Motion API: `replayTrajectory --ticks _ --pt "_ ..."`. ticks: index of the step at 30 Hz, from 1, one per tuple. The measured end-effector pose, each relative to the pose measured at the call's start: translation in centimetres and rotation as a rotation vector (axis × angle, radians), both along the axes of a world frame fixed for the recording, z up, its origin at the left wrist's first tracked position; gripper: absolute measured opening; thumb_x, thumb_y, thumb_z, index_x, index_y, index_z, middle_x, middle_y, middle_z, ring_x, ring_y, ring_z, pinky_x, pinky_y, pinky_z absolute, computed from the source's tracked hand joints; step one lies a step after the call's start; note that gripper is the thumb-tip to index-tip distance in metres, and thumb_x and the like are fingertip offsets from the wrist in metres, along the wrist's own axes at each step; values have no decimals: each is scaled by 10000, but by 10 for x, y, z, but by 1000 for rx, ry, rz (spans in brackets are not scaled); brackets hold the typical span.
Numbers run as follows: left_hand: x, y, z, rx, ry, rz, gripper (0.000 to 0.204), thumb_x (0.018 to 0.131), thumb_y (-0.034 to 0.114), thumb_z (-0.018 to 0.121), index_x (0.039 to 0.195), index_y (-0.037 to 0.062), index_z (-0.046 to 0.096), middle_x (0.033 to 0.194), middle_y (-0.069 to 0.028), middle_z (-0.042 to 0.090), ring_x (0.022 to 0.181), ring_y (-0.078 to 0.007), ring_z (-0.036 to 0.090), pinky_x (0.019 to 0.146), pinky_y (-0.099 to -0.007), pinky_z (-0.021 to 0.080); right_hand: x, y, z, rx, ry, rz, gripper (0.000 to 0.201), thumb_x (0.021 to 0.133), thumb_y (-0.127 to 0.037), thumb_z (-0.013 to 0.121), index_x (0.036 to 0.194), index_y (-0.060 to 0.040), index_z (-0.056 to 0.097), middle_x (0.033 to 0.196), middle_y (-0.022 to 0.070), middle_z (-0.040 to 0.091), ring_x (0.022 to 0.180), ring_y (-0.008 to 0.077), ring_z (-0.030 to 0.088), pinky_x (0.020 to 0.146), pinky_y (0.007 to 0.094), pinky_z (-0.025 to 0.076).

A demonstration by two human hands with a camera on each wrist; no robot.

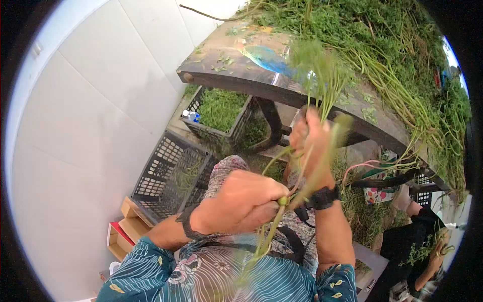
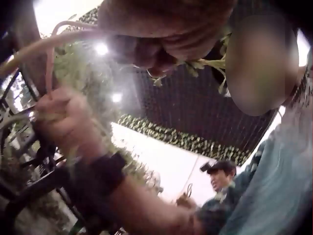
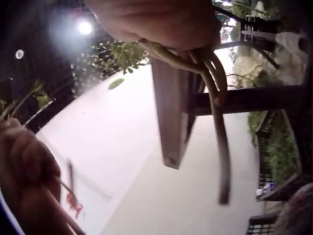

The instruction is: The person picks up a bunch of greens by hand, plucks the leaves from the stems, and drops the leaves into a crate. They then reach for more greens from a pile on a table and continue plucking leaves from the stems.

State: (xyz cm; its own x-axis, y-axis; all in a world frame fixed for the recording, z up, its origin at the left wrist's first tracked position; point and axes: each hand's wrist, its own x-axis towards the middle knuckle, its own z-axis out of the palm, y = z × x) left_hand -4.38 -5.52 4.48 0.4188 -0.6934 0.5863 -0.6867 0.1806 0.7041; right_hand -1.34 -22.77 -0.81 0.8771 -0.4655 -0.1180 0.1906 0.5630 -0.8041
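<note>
My left hand (image 1: 241,199) is in the lower middle of the head view, thumb and fingers curled round a green stem (image 1: 274,229) whose end trails blurred over the shirt. Above and to its right, my right hand (image 1: 312,136) grips a bunch of leafy stems (image 1: 329,90), their feathery tops pointing up over the table edge. Long stems cross the gap between both hands. From the left wrist, a pinkish stem (image 2: 29,51) runs out beside the left hand (image 2: 166,24). In the right wrist view, thick bent stems (image 3: 220,132) hang below the right hand (image 3: 161,22).
A big heap of leafy greens (image 1: 392,60) covers much of the worn table (image 1: 221,60). Beneath it stand a black crate (image 1: 226,133) of greens and another crate (image 1: 168,171) holding a few stems. A cardboard box (image 1: 133,234) is at left. Another person's arm (image 1: 430,267) holds a sprig at lower right.
</note>
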Motion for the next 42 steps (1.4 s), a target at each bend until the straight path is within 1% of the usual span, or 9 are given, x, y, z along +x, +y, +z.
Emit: replayTrajectory --ticks 1,3,5,11,15,21,29,35,42 --pt "2 1 9 -119 3 18 104 812 60 478 901 34 524 672 -140 528 566 -314 549 495 -364 425 -4 1 -10 5 33 -8 181 882 -244 494 792 -93 449 537 -42 351 410 65 301 370 233 239" --pt "20 -14 3 -100 -80 465 134 861 155 526 854 24 551 672 -25 548 545 -139 512 488 -240 374 -13 4 -20 10 86 0 173 879 -243 502 793 -104 446 543 -50 355 429 60 308 386 230 240" --pt "41 -16 -24 -56 386 320 201 905 210 491 870 18 537 662 8 526 543 -89 476 483 -215 347 -23 -1 -18 -61 -44 85 159 878 -225 512 801 -104 444 547 -50 354 446 58 313 403 229 243" --pt "27 -21 -36 -204 999 156 211 917 261 485 885 56 520 642 30 495 477 -34 409 404 -187 313 -38 -6 9 -20 -127 163 114 859 -145 563 915 -75 492 620 -39 412 490 53 344 447 218 272" --pt "29 -19 -45 -192 1107 78 197 901 250 516 914 54 517 651 30 506 462 -21 394 387 -176 300 -43 1 13 -23 -87 190 142 835 -133 589 921 -55 507 642 -38 444 516 52 381 470 208 295" --pt "22 -27 -41 37 772 349 137 855 104 521 950 8 544 697 34 537 492 -4 415 415 -169 311 -45 10 12 -251 4 190 113 795 -110 594 876 -37 565 651 -41 503 547 44 428 487 200 325" --pt "28 -22 -53 165 685 202 192 832 113 550 976 -10 584 793 17 583 716 -36 508 648 -196 425 -43 0 -1 -362 -5 201 97 832 -118 569 782 -47 524 588 -42 437 495 50 384 453 223 294" --pt "31 -21 -52 159 590 166 173 836 148 541 924 5 581 768 11 568 699 -54 498 634 -208 424 -37 -2 4 -104 0 310 91 840 -115 559 859 -45 504 574 -56 365 476 44 331 440 219 273" --pt "31 -14 -50 327 569 140 171 847 153 530 898 -3 579 742 22 540 673 -47 472 589 -211 413 -38 -2 5 20 -23 393 153 840 -111 573 957 -39 507 678 -29 466 494 49 365 437 217 281"
